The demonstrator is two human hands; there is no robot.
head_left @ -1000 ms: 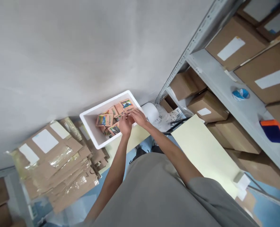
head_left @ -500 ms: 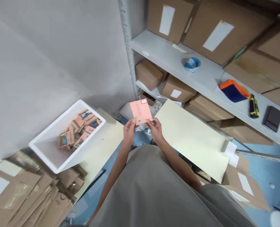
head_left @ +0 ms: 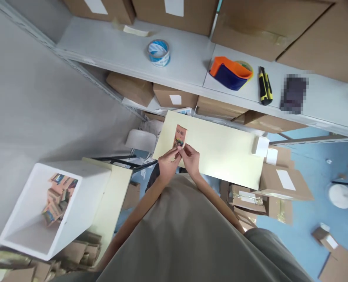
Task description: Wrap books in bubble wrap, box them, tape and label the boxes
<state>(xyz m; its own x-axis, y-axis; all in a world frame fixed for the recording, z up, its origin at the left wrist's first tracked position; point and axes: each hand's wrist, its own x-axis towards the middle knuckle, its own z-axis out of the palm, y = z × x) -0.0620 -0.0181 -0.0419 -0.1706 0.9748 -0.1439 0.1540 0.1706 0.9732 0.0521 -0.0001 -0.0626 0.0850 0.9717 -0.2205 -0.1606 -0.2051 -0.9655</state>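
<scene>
Both my hands meet in front of my chest and pinch one small pink card packet [head_left: 180,136] with a coloured picture on it. My left hand [head_left: 167,161] grips its lower left edge, my right hand [head_left: 190,156] its lower right edge. The packet stands on edge, held over the near end of a pale yellow tabletop [head_left: 221,152]. To my lower left a white foam box [head_left: 82,196] holds several more of the same packets [head_left: 56,194].
A grey shelf [head_left: 188,66] ahead carries a tape roll [head_left: 158,52], an orange and blue tape dispenser [head_left: 229,73], a yellow utility knife [head_left: 265,86] and cardboard boxes. More cartons lie under the shelf and on the blue floor [head_left: 309,211]. Flat paper bags [head_left: 74,254] are stacked at lower left.
My hands took a packet from the foam box, carried it right to my chest and turned it from its plain back side to edge-on. My view swung right toward the shelf.
</scene>
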